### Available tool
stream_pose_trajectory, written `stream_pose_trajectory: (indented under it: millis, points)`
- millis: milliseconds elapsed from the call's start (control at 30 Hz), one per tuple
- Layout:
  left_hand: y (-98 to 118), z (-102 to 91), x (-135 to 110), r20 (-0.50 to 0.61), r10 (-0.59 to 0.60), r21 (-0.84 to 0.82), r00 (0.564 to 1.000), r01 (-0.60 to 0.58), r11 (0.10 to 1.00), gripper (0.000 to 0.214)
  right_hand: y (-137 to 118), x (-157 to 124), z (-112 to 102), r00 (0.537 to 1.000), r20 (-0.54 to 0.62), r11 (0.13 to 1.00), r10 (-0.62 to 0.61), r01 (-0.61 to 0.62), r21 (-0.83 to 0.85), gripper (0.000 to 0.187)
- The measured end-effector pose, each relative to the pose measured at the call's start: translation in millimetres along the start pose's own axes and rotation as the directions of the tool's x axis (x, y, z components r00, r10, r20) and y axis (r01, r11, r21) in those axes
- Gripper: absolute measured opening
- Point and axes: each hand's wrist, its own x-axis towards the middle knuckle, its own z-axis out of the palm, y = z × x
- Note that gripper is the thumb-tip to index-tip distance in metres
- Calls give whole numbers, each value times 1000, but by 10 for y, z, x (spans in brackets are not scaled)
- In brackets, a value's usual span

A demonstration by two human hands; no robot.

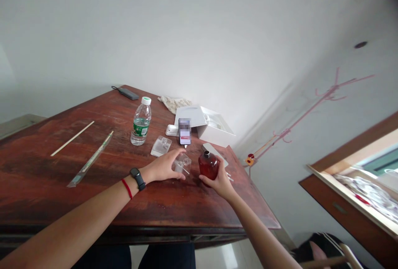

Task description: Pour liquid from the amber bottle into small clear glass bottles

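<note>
My left hand point(163, 167) grips a small clear square glass bottle point(183, 164) on the dark reddish wooden table point(59, 194), its fingers over the top. My right hand point(220, 178) wraps around a red glass bottle point(208, 166) with a black neck, which it holds just above the tabletop. The two bottles stand close together, a small gap between them. A flat white card point(214, 154) lies partly behind the red bottle. Another clear square piece point(161, 146) rests just beyond my left hand.
A water bottle point(141, 121) stands at the back, near a phone point(184, 131) propped upright and an open white box point(214, 124). Also on the table are a wooden stick point(72, 138), a plastic-wrapped stick point(90, 160), a cloth point(174, 104) and a dark device with a cord point(126, 93).
</note>
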Motion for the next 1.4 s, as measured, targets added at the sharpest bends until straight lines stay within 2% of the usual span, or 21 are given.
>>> stream_pose_trajectory:
  millis: [167,433,667,833,1167,1400]
  points:
    - [-12,-6,4,18,-11,6,1000,11,1000,96,-50,-8,-6,1000,-11,1000,-28,29,11,94]
    - [-45,5,9,15,-16,13,1000,16,1000,98,-68,38,-40,994,47,995,-98,99,-15,91]
    - [-67,14,3,8,-21,21,1000,21,1000,105,-106,183,-219,948,281,986,-152,163,-19,90]
    - [-71,17,-1,2,-14,13,1000,14,1000,104,-141,277,-299,913,382,982,-140,177,-63,92]
    - [-50,33,9,6,-2,42,1000,1,999,106,-256,355,-401,884,449,979,-128,185,-87,95]
    - [-40,49,11,12,11,50,1000,-11,999,106,-349,350,-469,885,445,955,-141,240,-176,94]
